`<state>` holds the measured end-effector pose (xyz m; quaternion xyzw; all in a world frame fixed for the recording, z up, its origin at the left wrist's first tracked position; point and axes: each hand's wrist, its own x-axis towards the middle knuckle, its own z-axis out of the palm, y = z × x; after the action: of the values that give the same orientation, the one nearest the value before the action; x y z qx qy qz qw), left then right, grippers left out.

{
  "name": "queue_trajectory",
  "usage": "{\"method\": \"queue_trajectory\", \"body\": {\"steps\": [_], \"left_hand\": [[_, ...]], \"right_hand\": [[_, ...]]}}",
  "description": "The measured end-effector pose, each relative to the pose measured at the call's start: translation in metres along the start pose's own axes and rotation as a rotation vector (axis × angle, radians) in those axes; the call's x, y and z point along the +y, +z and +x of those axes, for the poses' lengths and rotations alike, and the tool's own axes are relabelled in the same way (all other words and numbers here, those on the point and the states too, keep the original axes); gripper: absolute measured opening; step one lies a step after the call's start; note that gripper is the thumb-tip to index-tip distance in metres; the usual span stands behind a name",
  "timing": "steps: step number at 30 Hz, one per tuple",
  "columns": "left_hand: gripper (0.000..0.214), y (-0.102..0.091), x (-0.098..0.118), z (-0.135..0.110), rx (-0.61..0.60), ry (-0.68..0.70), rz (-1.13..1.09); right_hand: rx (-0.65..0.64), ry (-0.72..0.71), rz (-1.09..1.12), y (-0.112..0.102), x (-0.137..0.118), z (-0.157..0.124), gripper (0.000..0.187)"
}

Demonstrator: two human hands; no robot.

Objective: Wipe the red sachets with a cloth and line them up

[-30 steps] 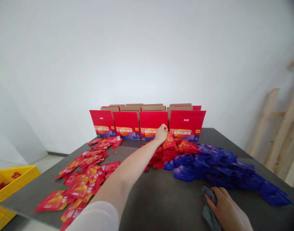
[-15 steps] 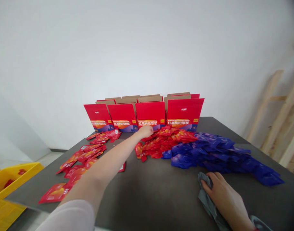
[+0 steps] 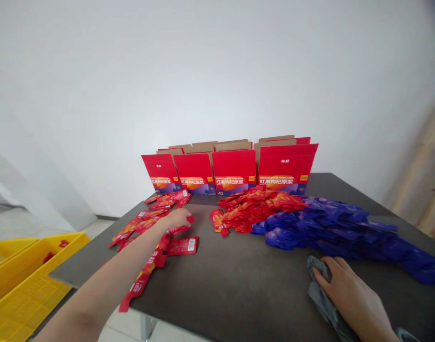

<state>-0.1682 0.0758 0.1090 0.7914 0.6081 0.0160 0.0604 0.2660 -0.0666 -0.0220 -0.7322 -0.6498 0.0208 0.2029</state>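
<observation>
Head view: the left hand (image 3: pixel 178 219) is over the red packets (image 3: pixel 179 246) on the left of the dark table (image 3: pixel 253 285), a red corner showing at its fingertips; whether it grips that packet, I cannot tell. The right hand (image 3: pixel 354 294) grasps a grey cloth (image 3: pixel 321 297) in bent fingers. Farther back, a red pile (image 3: pixel 246 213) touches a heap of blue packets (image 3: pixel 331 230), just before red boxes (image 3: pixel 235 164) with raised flaps. Beside the table's left edge sits a yellow crate (image 3: pixel 39 289).
</observation>
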Motion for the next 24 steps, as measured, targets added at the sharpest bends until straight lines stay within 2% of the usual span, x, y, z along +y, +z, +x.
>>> {"method": "queue_trajectory", "body": {"steps": [3,6,7,9,12,15,17,20,22,24], "left_hand": [[0.012,-0.005,0.022,0.004,0.080,0.122,-0.072],[0.019,0.006,0.073,-0.006,0.287,0.482,-0.371],[0.019,0.015,0.093,-0.013,0.341,0.623,-0.483],[0.020,0.038,0.130,-0.028,0.345,0.849,-0.593],[0.025,0.079,0.165,-0.046,0.308,1.084,-0.515],[0.023,0.107,0.173,-0.053,0.281,1.239,-0.249],[0.021,0.116,0.172,-0.054,0.286,1.296,-0.098],[0.019,0.120,0.172,-0.058,0.319,1.325,0.052],[0.020,0.120,0.175,-0.062,0.346,1.322,0.132],[0.024,0.122,0.179,-0.067,0.366,1.305,0.179]], "right_hand": [[0.007,-0.003,-0.006,0.000,-0.003,0.000,0.033],[-0.003,0.007,-0.005,-0.002,-0.008,0.001,0.030],[-0.005,0.011,-0.003,-0.004,-0.009,0.001,0.029],[-0.009,0.013,-0.002,-0.009,-0.006,0.001,0.028],[0.002,0.024,-0.021,-0.025,0.010,-0.002,0.027],[0.068,0.034,-0.088,-0.047,0.023,-0.009,0.028],[0.092,0.007,-0.116,-0.057,0.014,-0.018,0.027],[0.039,-0.095,-0.098,-0.054,-0.025,-0.035,0.023],[-0.014,-0.213,-0.112,-0.041,-0.055,-0.047,0.017],[-0.014,-0.268,-0.185,-0.027,-0.076,-0.054,0.011]]}}
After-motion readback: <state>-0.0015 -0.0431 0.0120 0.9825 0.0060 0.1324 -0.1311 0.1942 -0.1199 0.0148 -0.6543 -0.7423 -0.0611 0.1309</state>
